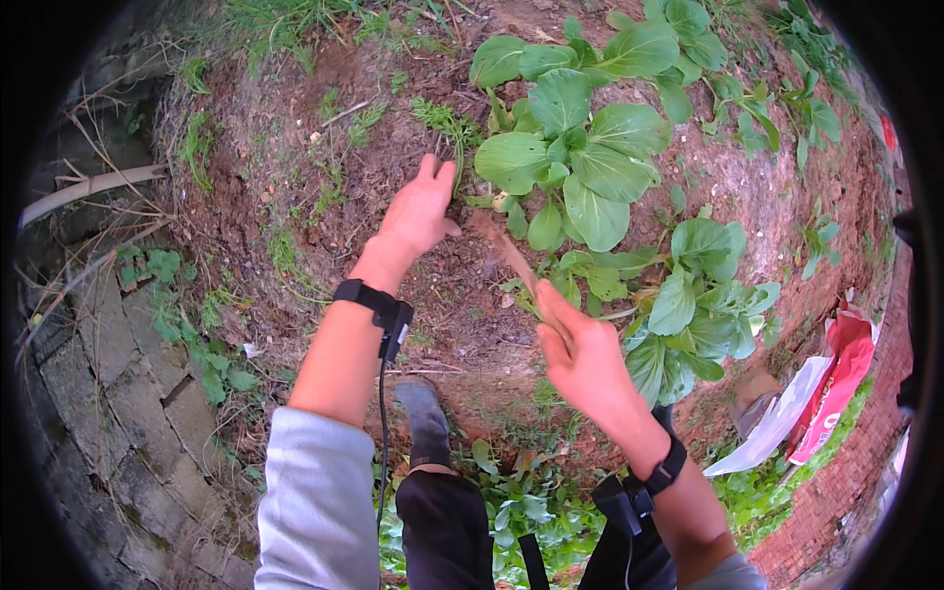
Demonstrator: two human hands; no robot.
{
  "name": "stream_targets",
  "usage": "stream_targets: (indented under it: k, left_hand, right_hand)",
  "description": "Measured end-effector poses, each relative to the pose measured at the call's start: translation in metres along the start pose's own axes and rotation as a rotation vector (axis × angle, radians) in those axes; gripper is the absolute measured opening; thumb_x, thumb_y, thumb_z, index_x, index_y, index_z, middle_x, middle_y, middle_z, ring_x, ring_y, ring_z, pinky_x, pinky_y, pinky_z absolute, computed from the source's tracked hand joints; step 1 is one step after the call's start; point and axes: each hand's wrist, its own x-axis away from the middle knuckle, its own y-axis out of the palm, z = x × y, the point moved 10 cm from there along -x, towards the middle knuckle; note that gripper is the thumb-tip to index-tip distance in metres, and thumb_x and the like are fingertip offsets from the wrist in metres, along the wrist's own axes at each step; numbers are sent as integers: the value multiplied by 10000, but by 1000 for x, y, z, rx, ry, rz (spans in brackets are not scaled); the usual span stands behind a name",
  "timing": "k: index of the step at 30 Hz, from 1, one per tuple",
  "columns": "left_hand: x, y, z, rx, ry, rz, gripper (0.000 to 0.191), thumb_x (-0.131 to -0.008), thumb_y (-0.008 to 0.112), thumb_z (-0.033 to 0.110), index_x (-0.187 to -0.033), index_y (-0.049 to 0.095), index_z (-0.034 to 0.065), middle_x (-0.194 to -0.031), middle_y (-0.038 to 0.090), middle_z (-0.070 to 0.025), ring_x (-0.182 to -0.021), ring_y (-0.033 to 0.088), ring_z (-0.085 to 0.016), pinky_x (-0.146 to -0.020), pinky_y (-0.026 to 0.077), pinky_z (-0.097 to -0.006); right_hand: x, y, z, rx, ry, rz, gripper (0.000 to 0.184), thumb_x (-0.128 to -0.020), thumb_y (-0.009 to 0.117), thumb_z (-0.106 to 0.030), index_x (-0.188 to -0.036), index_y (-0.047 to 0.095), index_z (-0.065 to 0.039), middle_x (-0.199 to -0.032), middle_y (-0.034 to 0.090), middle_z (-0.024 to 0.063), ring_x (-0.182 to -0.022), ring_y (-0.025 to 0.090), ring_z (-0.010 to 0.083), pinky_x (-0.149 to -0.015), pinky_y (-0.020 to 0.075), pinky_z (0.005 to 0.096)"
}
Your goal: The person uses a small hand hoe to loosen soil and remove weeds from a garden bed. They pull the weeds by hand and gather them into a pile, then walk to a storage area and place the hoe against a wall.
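My left hand reaches over the reddish soil, its fingers at the stems of a small feathery-leaved plant. Whether those fingers grip the stems cannot be made out. My right hand is closed around the handle of a wooden-handled tool. The tool slants up and left, its far end low at the soil near my left thumb; the shape of that end is unclear. Just right of both hands grows a broad-leaved green vegetable plant, with another leafy plant beyond my right hand.
A stone block wall and dry branches border the bed at left. At lower right lie a red and white bag with writing and brick paving. My shoe stands at the bed's near edge, beside low greenery.
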Motion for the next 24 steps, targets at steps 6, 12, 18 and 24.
stream_targets:
  k: [6, 12, 18, 24]
  left_hand:
    - [-2, 16, -3, -115, -70, 147, 677, -618, 749, -13, -1208, 418, -8, -1198, 451, -236, -961, 582, -434, -823, 522, -450]
    - [-5, 24, -3, -322, 83, 306, 436, -676, 720, 50, -1051, 513, -28, -1140, 553, -227, -926, 610, -407, -789, 534, -433]
    - [36, 8, 46, -370, -5, 366, 586, -703, 690, 14, -1238, 452, -16, -1191, 532, -257, -1091, 521, -419, -926, 448, -451]
    - [222, 134, 112, 638, -418, 575, 243, -903, 651, 179, -761, 524, 28, -647, 537, 23, -576, 444, -59, -527, 388, -216]
  right_hand:
    - [54, -20, 35, -370, 180, 90, 481, -889, 555, 8, -1358, 451, 3, -977, 683, 116, -739, 597, 105, -674, 490, 255]
    - [133, -45, 99, -341, 292, -35, 500, -913, 538, 13, -1395, 410, -24, -901, 599, -20, -600, 389, -1, -514, 319, 165]
    - [174, -46, 143, -160, 95, 47, 489, -852, 615, -14, -1327, 496, -26, -732, 657, 120, -473, 512, 123, -474, 434, 266]
    - [210, -21, 182, 12, 166, -128, 487, -821, 605, -17, -1292, 486, 15, -920, 638, 254, -709, 638, 389, -631, 526, 421]
